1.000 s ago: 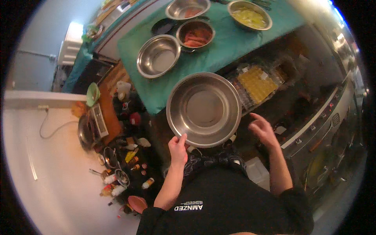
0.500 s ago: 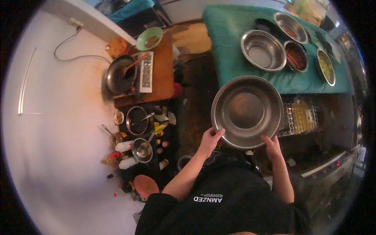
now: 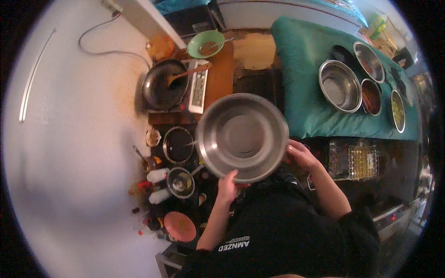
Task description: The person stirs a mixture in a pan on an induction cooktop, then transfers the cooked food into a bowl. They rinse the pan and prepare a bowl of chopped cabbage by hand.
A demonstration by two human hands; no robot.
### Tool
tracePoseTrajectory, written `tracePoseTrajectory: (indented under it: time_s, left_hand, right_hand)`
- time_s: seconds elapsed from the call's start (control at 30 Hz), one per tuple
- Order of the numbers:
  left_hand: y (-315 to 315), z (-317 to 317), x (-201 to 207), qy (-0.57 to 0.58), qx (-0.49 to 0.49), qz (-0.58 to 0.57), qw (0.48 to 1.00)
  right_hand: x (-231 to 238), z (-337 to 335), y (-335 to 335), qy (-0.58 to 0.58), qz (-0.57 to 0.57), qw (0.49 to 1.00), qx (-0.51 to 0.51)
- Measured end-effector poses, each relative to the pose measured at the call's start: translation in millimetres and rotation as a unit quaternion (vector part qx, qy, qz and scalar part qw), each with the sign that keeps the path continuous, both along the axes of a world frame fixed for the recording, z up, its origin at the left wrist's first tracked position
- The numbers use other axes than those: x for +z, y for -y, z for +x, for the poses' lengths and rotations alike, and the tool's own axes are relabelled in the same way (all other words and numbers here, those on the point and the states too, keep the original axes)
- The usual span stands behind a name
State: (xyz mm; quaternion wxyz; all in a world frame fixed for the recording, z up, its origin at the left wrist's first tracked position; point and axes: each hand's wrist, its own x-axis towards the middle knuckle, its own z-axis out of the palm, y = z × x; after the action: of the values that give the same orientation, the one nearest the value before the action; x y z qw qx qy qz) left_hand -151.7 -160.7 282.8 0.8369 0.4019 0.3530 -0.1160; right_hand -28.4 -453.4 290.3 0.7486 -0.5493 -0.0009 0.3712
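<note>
A large steel bowl (image 3: pixel 242 136) is held up in front of the person's chest, open side up and empty, its rim slightly blurred. The left hand (image 3: pixel 228 186) has its grip closed on the bowl's near rim, thumb over the edge; the right hand (image 3: pixel 300 155) grasps the rim on the bowl's right side. Just left of the bowl, lower down, stand a small dark pot (image 3: pixel 178 144) and a smaller steel pot (image 3: pixel 180 182), with two white cylindrical bottles (image 3: pixel 158 175) beside them and a round orange-red lid (image 3: pixel 180 226) nearer the person. Beyond the bowl's far-left edge sits a black wok (image 3: pixel 160 85) with a wooden spoon in it, a white oblong device (image 3: pixel 199 86) beside it, and a green bowl (image 3: pixel 205 43) farther off. To the bowl's right, a tabletop under a teal cloth (image 3: pixel 301 78) carries another steel bowl (image 3: pixel 340 86) and several filled dishes.
</note>
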Motion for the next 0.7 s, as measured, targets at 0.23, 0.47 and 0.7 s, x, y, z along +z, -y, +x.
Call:
tracePoseTrajectory:
  time_s: [0.23, 0.47, 0.7]
  left_hand:
    - [-44, 72, 28, 0.070, 0.081, 0.064, 0.992]
    - [-38, 245, 37, 0.067, 0.111, 0.052, 0.990]
    - [-19, 420, 46, 0.050, 0.093, 0.014, 0.994]
  right_hand:
    - [-13, 135, -30, 0.044, -0.096, 0.994, -0.020]
    - [-50, 302, -13, 0.046, -0.181, 0.981, -0.053]
    - [-74, 427, 25, 0.055, -0.256, 0.963, -0.058]
